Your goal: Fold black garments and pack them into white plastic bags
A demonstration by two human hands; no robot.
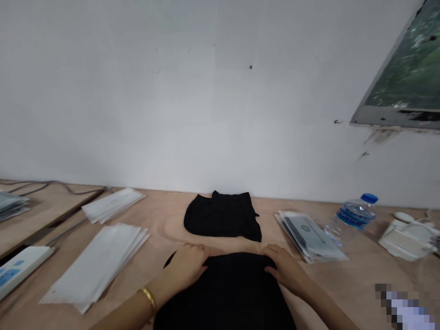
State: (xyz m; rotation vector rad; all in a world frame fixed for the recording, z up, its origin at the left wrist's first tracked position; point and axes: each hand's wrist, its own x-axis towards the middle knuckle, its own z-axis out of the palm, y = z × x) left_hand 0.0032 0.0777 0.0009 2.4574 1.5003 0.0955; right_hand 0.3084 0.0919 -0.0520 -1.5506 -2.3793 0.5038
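Observation:
A piece of black fabric lies in front of me on the wooden table, running out of the bottom of the view. My left hand grips its far left corner, fingers curled over the edge. At the far right corner, my right hand pinches the same edge between thumb and fingers. Beyond both hands, near the wall, rests a second black cloth piece, flat and with an uneven outline. A gold bracelet circles my left wrist.
White plastic packets and another stack of packets lie to the left, beside a power strip. To the right are packed dark items in clear bags, a tilted water bottle and a white device. A wall stands behind.

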